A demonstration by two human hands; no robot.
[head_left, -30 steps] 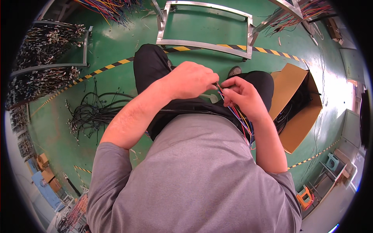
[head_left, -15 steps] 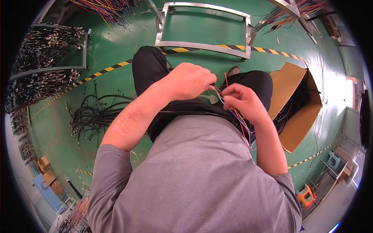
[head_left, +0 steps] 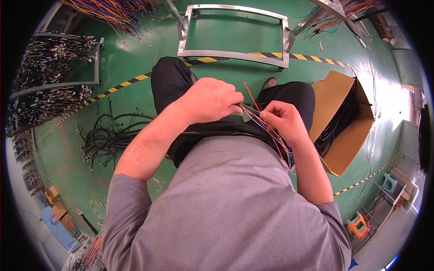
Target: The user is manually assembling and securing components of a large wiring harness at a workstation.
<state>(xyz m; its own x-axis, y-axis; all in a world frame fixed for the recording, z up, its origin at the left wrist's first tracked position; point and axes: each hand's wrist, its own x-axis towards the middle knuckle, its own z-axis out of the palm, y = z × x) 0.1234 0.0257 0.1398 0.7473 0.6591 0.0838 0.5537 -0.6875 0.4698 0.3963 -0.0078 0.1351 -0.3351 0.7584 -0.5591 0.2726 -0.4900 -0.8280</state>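
Observation:
Over my lap, my left hand (head_left: 211, 100) is closed around the end of a bundle of thin coloured wires (head_left: 254, 116). My right hand (head_left: 285, 121) pinches the same bundle a short way to the right with thumb and forefinger. Between the hands the blue, orange, white and red strands fan out slightly. One red wire (head_left: 249, 92) sticks up past my right fingertips, its tip free. Below the right hand the strands hang down beside my waist. What sits inside the left fist is hidden by its fingers.
Black cables (head_left: 108, 134) lie on the green floor at left and run across my lap. An opened cardboard box (head_left: 337, 149) with black cables stands at right. A metal frame (head_left: 235, 53) is ahead. Racks of wire harnesses (head_left: 58, 58) line the left.
My left hand has shifted slightly left and down, and more of the wires shows between the hands. The red wire's free tip has swung left and up.

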